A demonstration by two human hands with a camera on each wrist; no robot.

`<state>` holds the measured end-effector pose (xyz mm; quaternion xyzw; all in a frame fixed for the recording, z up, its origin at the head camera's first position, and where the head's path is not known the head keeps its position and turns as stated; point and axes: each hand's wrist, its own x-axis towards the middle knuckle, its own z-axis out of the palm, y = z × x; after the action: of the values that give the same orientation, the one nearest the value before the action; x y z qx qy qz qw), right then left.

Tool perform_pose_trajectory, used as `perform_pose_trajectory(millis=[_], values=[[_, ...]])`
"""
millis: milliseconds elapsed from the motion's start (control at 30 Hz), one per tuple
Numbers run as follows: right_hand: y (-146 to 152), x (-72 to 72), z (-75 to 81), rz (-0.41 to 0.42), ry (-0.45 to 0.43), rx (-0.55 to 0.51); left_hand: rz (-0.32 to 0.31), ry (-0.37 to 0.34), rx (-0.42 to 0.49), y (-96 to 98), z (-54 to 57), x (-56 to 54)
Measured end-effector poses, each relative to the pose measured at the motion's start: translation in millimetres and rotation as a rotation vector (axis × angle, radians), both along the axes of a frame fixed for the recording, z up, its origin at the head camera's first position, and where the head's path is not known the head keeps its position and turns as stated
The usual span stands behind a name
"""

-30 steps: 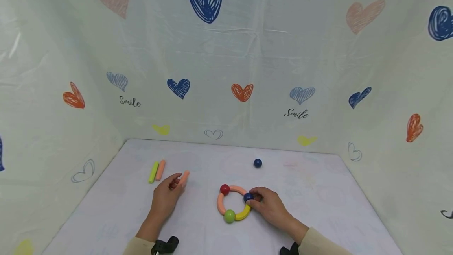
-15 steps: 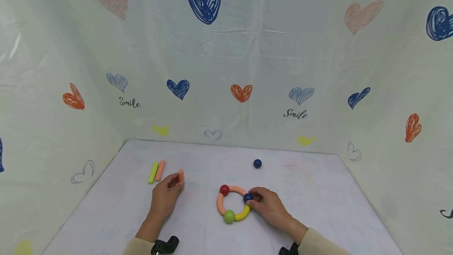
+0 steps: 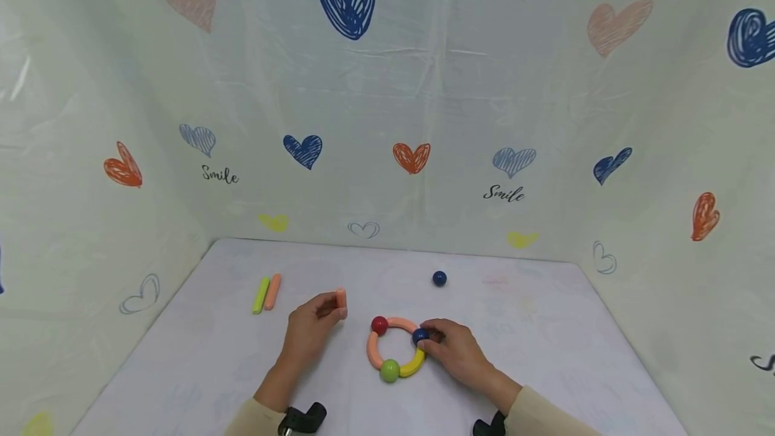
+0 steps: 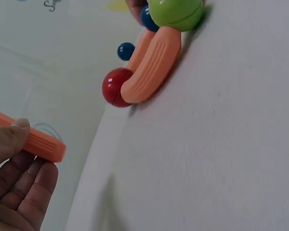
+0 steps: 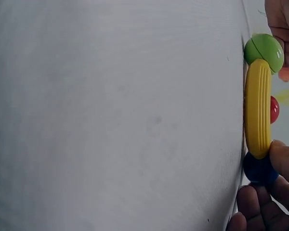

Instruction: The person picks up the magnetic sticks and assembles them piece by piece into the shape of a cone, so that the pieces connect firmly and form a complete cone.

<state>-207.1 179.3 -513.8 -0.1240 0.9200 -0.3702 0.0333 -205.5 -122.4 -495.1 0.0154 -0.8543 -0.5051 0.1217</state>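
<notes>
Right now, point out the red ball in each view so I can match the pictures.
Head: red ball, lower middle.
Left wrist: red ball, upper half, left of centre.
Right wrist: red ball, near the right edge at about mid-height, partly hidden behind the yellow bar.
Shared landmark: the green ball, visible in all three.

Black script "Smile" [image 3: 220,174] twice on pale backdrop [image 3: 254,86]; cut-off lettering [image 3: 764,364] at right edge, probably same word.
</notes>
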Motion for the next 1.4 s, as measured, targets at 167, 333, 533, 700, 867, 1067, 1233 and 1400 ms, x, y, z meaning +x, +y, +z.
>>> perform_pose_trajectory(millis=[167,333,533,700,867,1067,1233,1400], values=[[-1.3,-0.9,0.1,-0.009,-0.009,0.005,-0.058,0.007,0.003,20.8,5.9,-2.4],[-1.5,-0.8,0.3,-0.008,-0.012,0.005,-0.099,0.005,-0.017,37.9,8.5,-4.9],[-1.4,-0.4,0.1,0.000,-0.018,-0.008,-0.111,-0.006,-0.039,54.4,10.0,-5.5],[-1.7,-0.5,-1.2,0.003,-0.020,-0.012,-0.119,-0.027,-0.047,61.3,7.5,-5.6],[-2.0,-0.6,-3.2,0.001,-0.018,-0.006,-0.136,-0.045,-0.058,61.6,2.6,-5.7],[-1.7,-0.3,-2.4,0.001,-0.023,-0.002,-0.167,-0.075,-0.107,60.7,-4.2,-4.9],[-1.2,-0.8,-2.2,0.000,-0.024,-0.003,-0.191,-0.080,-0.172,60.8,-11.4,-6.3],[-1.3,-2.0,-3.9,-0.005,-0.017,-0.009,-0.198,-0.070,-0.177,59.9,-13.7,-7.4]])
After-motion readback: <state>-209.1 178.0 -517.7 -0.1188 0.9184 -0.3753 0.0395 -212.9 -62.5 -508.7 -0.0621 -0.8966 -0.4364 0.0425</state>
